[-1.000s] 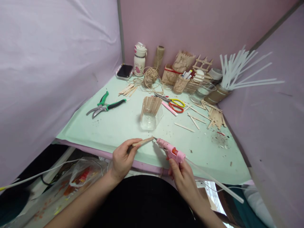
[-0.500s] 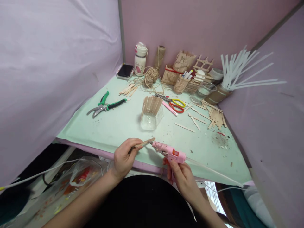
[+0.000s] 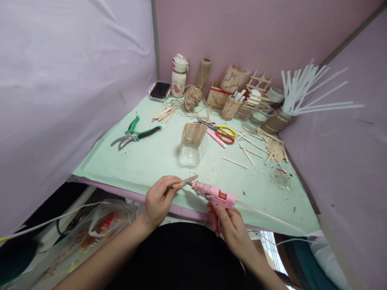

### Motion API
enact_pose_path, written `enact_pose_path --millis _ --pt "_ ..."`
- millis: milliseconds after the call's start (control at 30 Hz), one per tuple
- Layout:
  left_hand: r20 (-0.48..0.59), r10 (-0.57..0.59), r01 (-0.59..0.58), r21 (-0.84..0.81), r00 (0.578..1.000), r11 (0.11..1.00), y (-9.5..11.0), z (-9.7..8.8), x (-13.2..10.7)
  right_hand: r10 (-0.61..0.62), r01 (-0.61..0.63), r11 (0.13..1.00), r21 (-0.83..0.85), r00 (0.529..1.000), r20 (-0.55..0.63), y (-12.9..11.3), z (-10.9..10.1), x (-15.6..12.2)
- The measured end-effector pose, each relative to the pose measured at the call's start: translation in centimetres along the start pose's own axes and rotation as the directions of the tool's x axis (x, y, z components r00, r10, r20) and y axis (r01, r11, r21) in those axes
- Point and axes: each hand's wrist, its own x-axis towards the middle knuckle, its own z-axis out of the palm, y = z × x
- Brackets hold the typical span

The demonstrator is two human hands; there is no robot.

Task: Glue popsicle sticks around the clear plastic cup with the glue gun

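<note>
My left hand (image 3: 159, 199) pinches a flat wooden craft stick (image 3: 185, 181) over the near table edge. My right hand (image 3: 230, 226) grips a pink hot glue gun (image 3: 214, 193) by its handle, and the nozzle touches the stick about midway along it. A long translucent glue stick (image 3: 272, 218) sticks out of the back of the gun to the right. Farther up the table stands a clear plastic cup (image 3: 193, 143) partly clad in upright wooden sticks.
On the green table (image 3: 145, 161) lie green-handled pliers (image 3: 134, 133), red and yellow scissors (image 3: 222, 132), loose wooden sticks (image 3: 272, 147), a twine ball (image 3: 192, 96), a phone (image 3: 159, 90), a small bottle (image 3: 179, 75) and a jar of white glue sticks (image 3: 299, 96). Fabric walls close in on three sides.
The glue gun swung from a tilted pose to nearly level, and its nozzle slid left from the stick's tip to about its middle. My left hand and stick shifted slightly up and right.
</note>
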Motion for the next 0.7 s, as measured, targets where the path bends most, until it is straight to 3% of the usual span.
enact_pose_path --millis 500,600,700 --pt "-0.031 -0.012 0.012 0.005 0.999 1.0 0.2 0.1 0.0 -0.063 0.064 0.997 -0.049 0.998 0.025 0.9 0.2 -0.1" --pt "-0.028 -0.031 0.032 0.018 0.999 0.999 0.2 0.1 0.0 -0.136 0.136 0.979 -0.152 0.991 0.011 1.6 0.3 -0.2" --pt "-0.024 -0.043 0.044 0.038 0.999 0.998 0.2 0.1 0.0 -0.302 0.291 0.924 -0.25 0.953 -0.009 1.5 0.4 -0.3"
